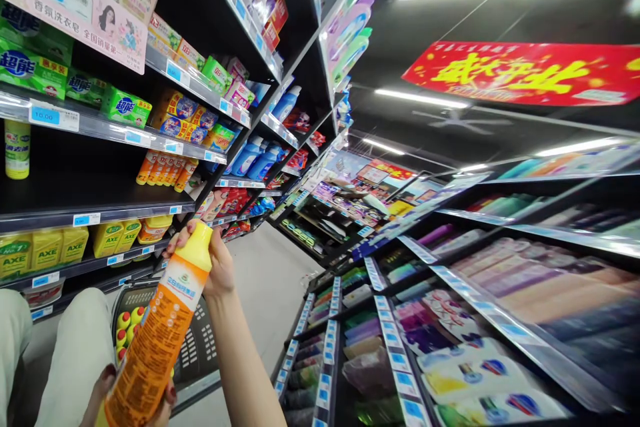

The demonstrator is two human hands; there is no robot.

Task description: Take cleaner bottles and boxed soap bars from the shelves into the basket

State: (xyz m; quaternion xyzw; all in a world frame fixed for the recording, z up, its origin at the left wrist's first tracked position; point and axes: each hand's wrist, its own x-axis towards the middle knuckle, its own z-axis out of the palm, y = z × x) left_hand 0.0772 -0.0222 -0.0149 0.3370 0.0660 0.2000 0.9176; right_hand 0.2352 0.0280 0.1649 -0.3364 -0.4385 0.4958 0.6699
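I hold an orange spray can with a yellow cap tilted in front of me. My right hand is wrapped round the yellow cap at the top. My left hand grips the can's base at the bottom edge of the view, its fingers partly hidden behind the can. Below the can sits a dark shopping basket on the floor, with several small yellow-and-red bottles inside. My legs in pale trousers show at the lower left.
Shop shelves on the left carry green soap boxes, orange bottles, yellow AXE bottles and blue detergent jugs. Shelves on the right hold packaged goods. A grey aisle floor runs ahead. A red banner hangs overhead.
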